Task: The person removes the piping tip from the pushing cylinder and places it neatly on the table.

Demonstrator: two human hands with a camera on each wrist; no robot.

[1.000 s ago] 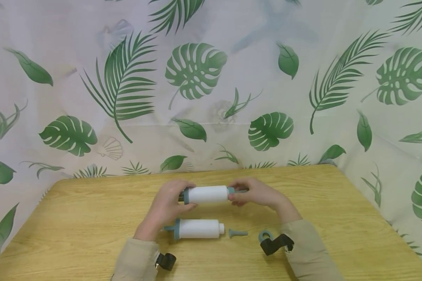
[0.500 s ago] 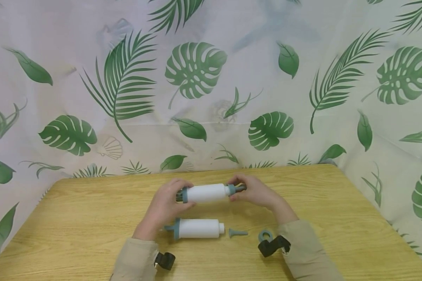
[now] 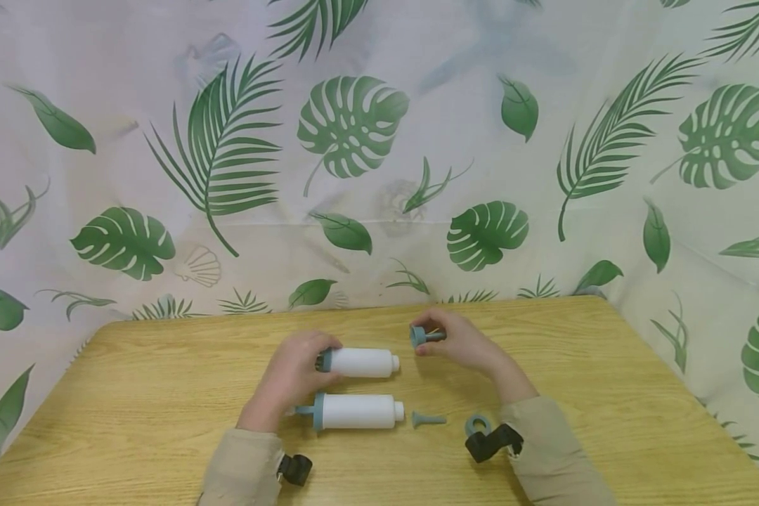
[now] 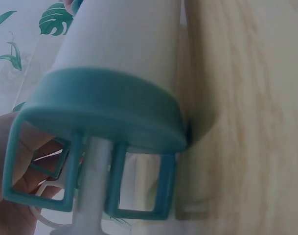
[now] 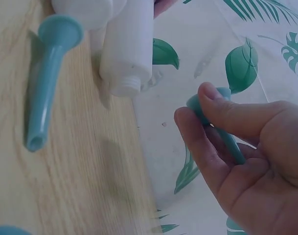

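My left hand (image 3: 297, 365) grips the teal end of a white plastic barrel (image 3: 362, 362), low over the table. That end has square loop handles and a white rod through its middle, near in the left wrist view. At the barrel's other end is a bare threaded neck (image 5: 125, 86). My right hand (image 3: 458, 344) pinches a teal nozzle (image 3: 419, 336) by its wide collar between thumb and fingers, with its thin stem toward the palm. The nozzle is apart from the neck, to its right and a little above the table.
A second white barrel (image 3: 358, 412) with a teal cap lies nearer on the wooden table (image 3: 164, 393). Right of it lie a loose teal funnel-shaped nozzle (image 3: 429, 419) and a teal ring (image 3: 478, 424) beside the right wrist camera. A leaf-patterned curtain (image 3: 379, 267) hangs behind the table.
The nozzle has come off the barrel's neck and moved away with my right hand. My left hand has lowered the barrel toward the table. The second barrel and loose parts have not moved.
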